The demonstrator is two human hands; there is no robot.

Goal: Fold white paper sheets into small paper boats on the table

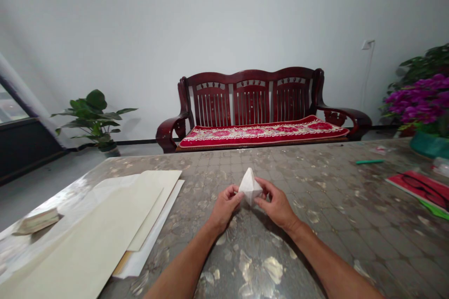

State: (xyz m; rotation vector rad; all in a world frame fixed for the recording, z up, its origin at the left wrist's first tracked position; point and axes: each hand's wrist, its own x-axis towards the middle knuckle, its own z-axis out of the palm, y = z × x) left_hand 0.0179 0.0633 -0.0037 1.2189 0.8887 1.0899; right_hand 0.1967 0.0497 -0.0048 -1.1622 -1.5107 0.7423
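No readable lettering showing anywhere; only dark curved markings [423, 186] on the red booklet [394, 179], right of the folded paper form [250, 186], staying too blurred to read.

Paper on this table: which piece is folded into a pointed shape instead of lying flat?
The white folded paper piece, held between the person's left hand and right hand. It stands out as a solid, pointed form; the cream sheets stacked to the left lie flat.

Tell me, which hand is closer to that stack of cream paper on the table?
The left. The left hand sits just right of the cream paper stack, not touching it; the right hand is farther away, on the other side of the folded white paper shape.
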